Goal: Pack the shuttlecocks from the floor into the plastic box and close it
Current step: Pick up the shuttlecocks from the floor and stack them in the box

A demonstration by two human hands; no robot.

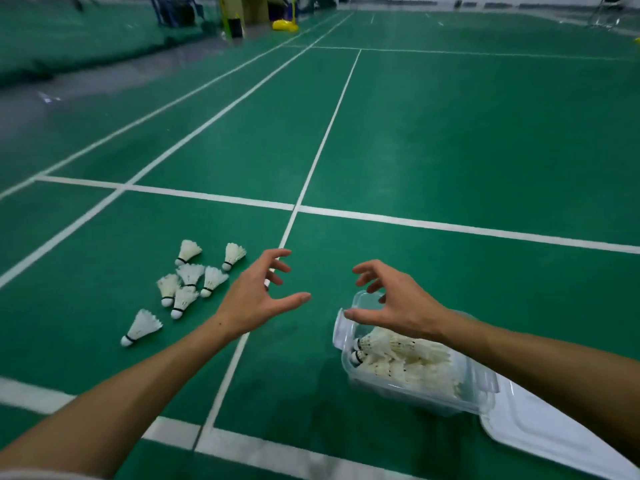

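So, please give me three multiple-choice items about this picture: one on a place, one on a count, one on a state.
1. Where is the loose pile of shuttlecocks relative to the plastic box?
A. left of it
B. right of it
C. inside it

2. How many shuttlecocks lie loose on the floor?
A. three
B. seven
C. twelve

3. What do the hands hold?
A. the lid
B. a shuttlecock
C. nothing

Key: 1 A, the pile lies on the left. 2 B, seven show. 3 C, left hand and right hand have spread, empty fingers; the lid lies on the floor.
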